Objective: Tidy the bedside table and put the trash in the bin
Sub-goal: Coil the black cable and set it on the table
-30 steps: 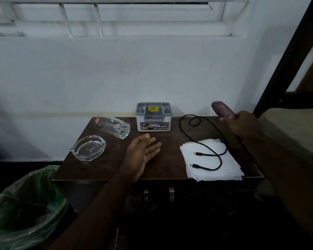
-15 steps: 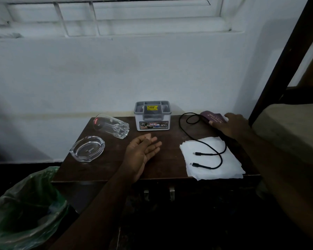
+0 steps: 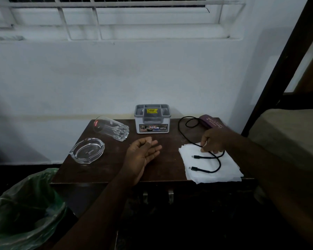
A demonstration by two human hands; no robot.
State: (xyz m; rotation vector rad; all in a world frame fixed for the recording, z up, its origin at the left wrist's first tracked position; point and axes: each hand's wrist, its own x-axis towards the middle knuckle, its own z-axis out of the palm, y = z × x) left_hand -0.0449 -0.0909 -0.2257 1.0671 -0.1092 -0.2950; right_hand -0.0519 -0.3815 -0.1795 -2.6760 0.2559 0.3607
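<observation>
On the dark wooden bedside table (image 3: 105, 170) a black cable (image 3: 183, 131) loops across a stack of white tissues (image 3: 213, 170). My right hand (image 3: 214, 141) pinches the cable where it crosses the tissues' far edge. A maroon glasses case (image 3: 210, 121) lies at the table's back right corner, just beyond that hand. My left hand (image 3: 143, 156) rests palm up at the table's middle, fingers loosely curled, holding nothing. A drinking glass (image 3: 112, 128) lies on its side at the back left, with a glass ashtray (image 3: 88, 150) in front of it.
A grey and white organiser box (image 3: 152, 120) stands against the wall at the back centre. A bin lined with a green bag (image 3: 23, 208) sits on the floor at the lower left. A bed (image 3: 285, 134) and its dark post border the table's right side.
My right hand set the maroon case down at the back right corner, let it go and moved forward onto the black cable. My left hand stayed in place.
</observation>
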